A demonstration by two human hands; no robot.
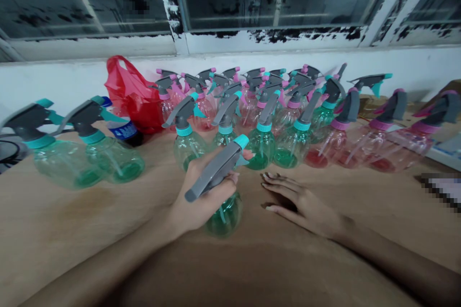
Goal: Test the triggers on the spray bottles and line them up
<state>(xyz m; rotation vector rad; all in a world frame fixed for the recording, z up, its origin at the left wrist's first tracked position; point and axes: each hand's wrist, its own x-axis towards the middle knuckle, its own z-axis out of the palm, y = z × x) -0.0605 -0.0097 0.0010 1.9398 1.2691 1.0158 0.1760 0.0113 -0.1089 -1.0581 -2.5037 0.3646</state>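
The green spray bottle (226, 217) is gripped about the neck by the left hand (196, 201); beside it, the right hand (300, 204) is laid open on the table (277, 259).

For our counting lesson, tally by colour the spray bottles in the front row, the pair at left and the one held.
Front-row green spray bottles: 4
Front-row pink spray bottles: 3
Left-pair green spray bottles: 2
Green spray bottle in left hand: 1
Total: 10

Front spray bottle (216, 171) on table (54, 230), bottle rows (264, 149) behind it, 2 other bottles (115, 159) left, bag (142, 98) left of rows
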